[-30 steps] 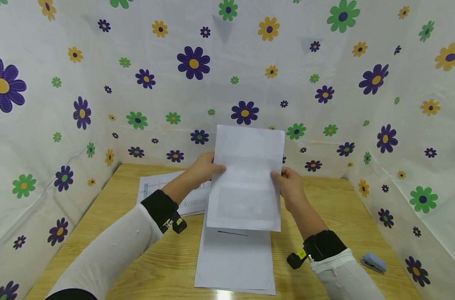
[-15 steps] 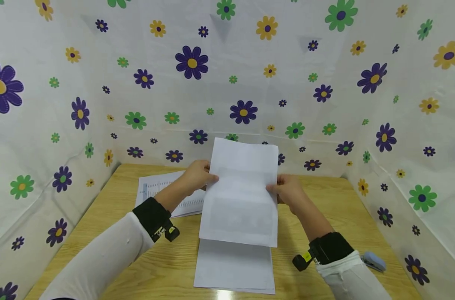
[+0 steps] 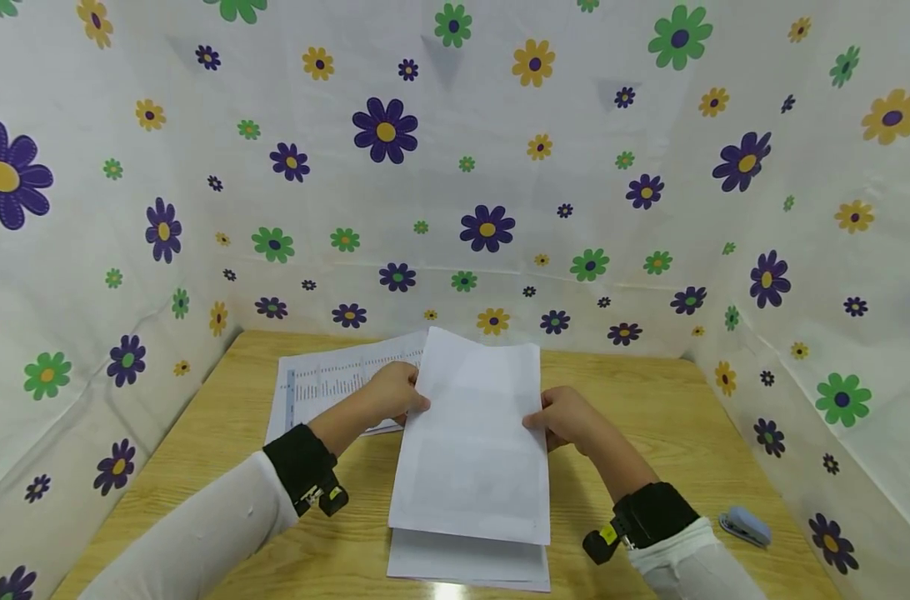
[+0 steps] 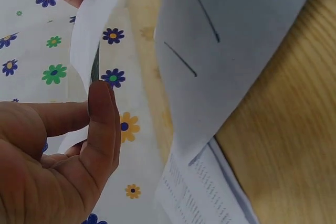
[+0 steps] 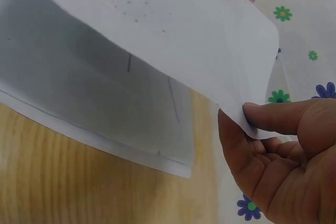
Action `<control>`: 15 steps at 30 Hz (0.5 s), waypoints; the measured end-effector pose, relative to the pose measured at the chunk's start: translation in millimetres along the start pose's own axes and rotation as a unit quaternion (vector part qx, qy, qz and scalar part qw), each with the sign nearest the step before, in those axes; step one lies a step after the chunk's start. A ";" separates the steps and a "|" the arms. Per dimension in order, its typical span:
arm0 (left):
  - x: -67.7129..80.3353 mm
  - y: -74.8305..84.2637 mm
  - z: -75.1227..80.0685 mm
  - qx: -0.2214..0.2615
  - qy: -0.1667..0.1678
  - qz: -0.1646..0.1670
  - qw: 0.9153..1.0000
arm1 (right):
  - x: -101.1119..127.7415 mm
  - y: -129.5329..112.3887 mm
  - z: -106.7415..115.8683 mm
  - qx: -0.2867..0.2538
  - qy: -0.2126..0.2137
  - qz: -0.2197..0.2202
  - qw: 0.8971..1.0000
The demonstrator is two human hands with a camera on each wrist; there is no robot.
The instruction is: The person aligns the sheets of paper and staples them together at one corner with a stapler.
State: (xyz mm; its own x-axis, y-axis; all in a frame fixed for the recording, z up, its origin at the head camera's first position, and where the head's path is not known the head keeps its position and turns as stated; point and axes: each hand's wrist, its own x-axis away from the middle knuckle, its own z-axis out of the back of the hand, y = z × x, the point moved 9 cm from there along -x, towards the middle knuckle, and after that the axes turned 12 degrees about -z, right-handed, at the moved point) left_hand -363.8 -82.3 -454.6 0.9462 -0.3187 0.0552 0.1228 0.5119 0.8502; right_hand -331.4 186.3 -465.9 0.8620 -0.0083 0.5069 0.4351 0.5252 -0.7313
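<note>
One blank white sheet (image 3: 472, 450) is held low over the wooden table (image 3: 665, 425), its long axis running away from the person, far edge raised and near edge dipping toward a stack of white sheets (image 3: 466, 565) lying flat beneath it; how many sheets the stack has cannot be told. The left hand (image 3: 395, 393) pinches the sheet's left edge between thumb and fingers, and the right hand (image 3: 563, 417) pinches the right edge the same way. One printed page (image 3: 327, 383) lies flat to the left, behind the left hand. One small blue stapler (image 3: 745, 527) sits well apart near the table's right edge.
</note>
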 end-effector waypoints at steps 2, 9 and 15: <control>2.3 -5.1 -3.6 -0.012 -0.002 0.006 1.000 | -1.0 4.5 -4.7 0.003 -0.003 -0.006 1.000; 7.9 -23.6 -13.8 -0.054 -0.008 0.018 0.998 | -4.0 16.8 -20.4 0.044 -0.011 -0.017 0.999; 10.8 -35.0 -20.7 -0.095 -0.009 0.022 0.995 | -8.7 24.1 -26.2 0.078 0.011 -0.019 0.997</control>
State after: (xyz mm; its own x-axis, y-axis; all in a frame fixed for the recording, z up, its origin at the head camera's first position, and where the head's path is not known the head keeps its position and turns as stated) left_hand -351.7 -87.2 -494.6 0.9465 -0.3065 0.1010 0.1379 0.6671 0.7321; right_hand -321.5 176.7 -499.9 0.8514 -0.0484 0.5222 0.4239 0.6498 -0.6309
